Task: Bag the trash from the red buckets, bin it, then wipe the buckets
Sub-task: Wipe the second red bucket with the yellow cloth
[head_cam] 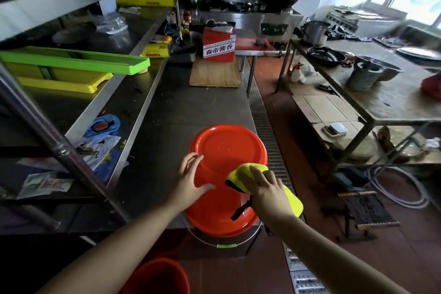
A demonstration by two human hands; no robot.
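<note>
Upturned red bucket (226,150) on counter edge

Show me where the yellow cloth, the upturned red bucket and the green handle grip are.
yellow cloth (248,169): head view, on the folded top by the fingertips.
upturned red bucket (226,145): head view, on its flat base.
green handle grip (226,245): head view, on the middle of the grip.
</note>
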